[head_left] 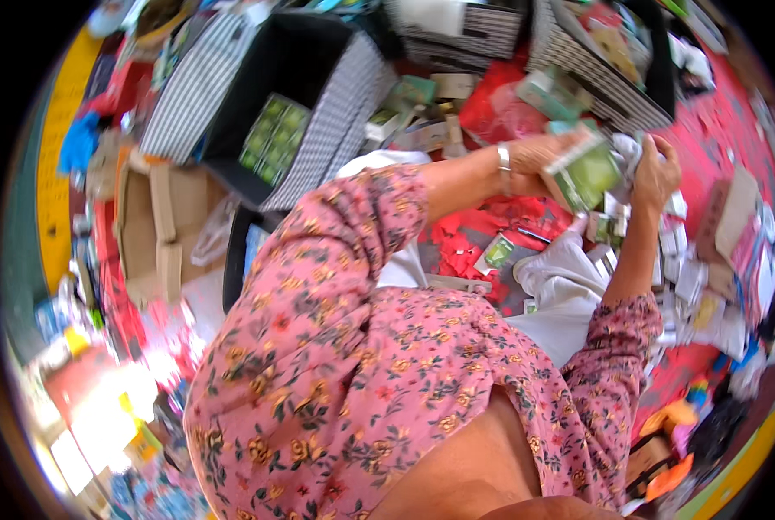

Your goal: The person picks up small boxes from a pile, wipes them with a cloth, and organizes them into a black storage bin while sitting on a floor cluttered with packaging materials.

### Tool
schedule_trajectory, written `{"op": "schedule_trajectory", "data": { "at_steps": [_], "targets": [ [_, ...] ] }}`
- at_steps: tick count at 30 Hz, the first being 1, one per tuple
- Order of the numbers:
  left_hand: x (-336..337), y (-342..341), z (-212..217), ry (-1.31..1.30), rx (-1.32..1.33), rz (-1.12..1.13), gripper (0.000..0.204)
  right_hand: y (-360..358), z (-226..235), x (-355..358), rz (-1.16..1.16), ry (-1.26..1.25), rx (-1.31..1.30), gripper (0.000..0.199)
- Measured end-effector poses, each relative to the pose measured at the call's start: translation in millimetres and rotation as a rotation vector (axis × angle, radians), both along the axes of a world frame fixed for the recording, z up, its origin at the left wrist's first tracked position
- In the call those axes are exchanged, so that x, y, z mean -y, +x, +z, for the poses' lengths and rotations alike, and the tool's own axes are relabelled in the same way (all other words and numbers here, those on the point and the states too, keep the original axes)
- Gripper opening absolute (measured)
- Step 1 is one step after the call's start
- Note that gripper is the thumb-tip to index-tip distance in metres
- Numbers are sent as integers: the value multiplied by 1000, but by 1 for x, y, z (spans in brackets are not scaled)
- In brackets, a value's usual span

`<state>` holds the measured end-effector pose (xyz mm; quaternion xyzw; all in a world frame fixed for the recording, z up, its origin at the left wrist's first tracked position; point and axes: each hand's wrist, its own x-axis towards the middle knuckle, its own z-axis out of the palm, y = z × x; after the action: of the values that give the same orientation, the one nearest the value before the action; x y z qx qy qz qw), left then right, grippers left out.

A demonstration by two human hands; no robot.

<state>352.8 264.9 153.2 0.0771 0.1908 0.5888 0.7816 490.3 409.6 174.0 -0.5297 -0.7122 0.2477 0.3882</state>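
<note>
"Carton, green-and-white (589, 173): pos. in fig.?"

"R. of centre, held up above the cluttered floor, betw. the two hands. L. hand (539, 158) grips it along its L. side, fingers closed; detail blurred. Metallic bracelet (504, 169) on same wrist."

"R. hand (656, 178)?"

"Fingers bent, nr. a crumpled greyish-white item (628, 154); can't tell if pinching it or merely beside it."

"Handling, est.?"

"Prob. light, thin paperboard: stiffest at edges & corners, softer mid-panel, so a hard squeeze could dent it. Broad face, if coated, may be a bit slippery. Best hold: opp. narrow sides, thumb vs. fingers, close to the edges; avoid pressing the broad face. Contents unseen, so wt. is a guess."

"Surroundings?"

"Upper L.: checked storage bin (344, 108), black-lined, w/ stacked green cartons (275, 134) inside, sim. colour. Far L.: open cardboard box (140, 234). Below the hands: torn red scraps (452, 238), w/ a small green-and-white packet (497, 253) lying by them. R.: heap of small pale boxes (691, 282), partly hidden by R. forearm."
</note>
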Motion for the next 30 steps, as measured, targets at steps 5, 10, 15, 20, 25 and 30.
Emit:
{"op": "schedule_trajectory", "data": {
  "at_steps": [5, 10, 15, 20, 25, 30],
  "targets": [
    [-9, -29, 9, 43, 10, -79, 62, -6, -10, -2, 38, -306, -231, 30],
    [-17, -31, 15, 0, 22, -2, 47, -21, 9, 13, 111, -537, -659, 19],
    [-14, -37, 18, -2, 196, 9, 43, -16, 24, 15, -14, -217, -644, 15],
    [-19, -34, -4, 77, 442, -86, 35, -51, 46, 76, 408, 280, -339, 10],
    [-4, -31, 10, -85, 26, -46, 38, -44, 24, 50, 220, 394, -189, 9],
    [-9, -35, 0, 16, 195, -138, 43, -20, 2, 9, -14, -171, -450, 17]
  ]
}}
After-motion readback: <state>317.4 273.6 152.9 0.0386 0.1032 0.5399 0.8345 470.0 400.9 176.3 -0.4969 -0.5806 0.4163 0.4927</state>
